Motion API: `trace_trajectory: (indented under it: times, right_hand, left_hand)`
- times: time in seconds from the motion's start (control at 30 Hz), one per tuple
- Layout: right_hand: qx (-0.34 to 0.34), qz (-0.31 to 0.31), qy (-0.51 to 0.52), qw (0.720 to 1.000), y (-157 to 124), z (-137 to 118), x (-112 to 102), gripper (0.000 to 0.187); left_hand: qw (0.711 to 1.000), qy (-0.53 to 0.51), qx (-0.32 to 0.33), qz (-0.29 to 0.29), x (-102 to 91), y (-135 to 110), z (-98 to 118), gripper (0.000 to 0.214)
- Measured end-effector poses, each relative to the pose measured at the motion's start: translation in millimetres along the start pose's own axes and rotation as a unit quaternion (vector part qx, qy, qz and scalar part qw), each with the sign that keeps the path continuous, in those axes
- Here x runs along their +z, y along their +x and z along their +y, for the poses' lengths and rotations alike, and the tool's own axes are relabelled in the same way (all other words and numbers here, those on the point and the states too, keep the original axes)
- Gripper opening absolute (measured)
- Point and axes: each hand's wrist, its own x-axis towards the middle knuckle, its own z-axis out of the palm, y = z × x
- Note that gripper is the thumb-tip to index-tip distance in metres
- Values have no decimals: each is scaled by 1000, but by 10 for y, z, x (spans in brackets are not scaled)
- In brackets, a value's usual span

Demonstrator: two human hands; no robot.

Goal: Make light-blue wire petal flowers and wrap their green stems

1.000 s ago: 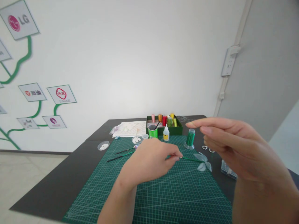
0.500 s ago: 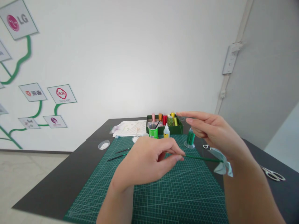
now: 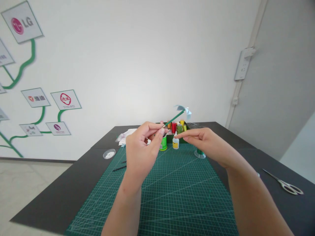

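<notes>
My left hand is raised over the green cutting mat, its fingertips pinched on the lower end of a green-wrapped stem. The stem slants up to the right and carries a pale blue translucent flower at its top. My right hand hovers just right of the left, thumb and forefinger pinched together near the stem's lower end; what they hold is too thin to make out. A green thread spool on a clear stand sits partly hidden behind my right hand.
A green box of coloured thread spools, a green cup and a small glue bottle stand at the mat's far edge. Scissors lie on the dark table at right. A small clear dish and thin dark sticks lie left.
The left hand has lifted the stem from nearly flat above the mat to a steep slant, so the flower swung up. My right hand dropped lower and pinched shut beside the left.
</notes>
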Motion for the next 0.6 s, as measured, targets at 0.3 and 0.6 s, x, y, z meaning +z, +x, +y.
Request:
trace_trajectory:
  times: [0.3, 0.6]
  right_hand:
    - [-17, -91, 16, 996, -144, -62, -79, 14]
    - [-20, -43, -62, 997, -280, -178, -215, 24]
  left_hand:
    - [999, 25, 4, 26, 39, 41, -99, 22]
    - [999, -12, -17, 34, 89, 85, -179, 21]
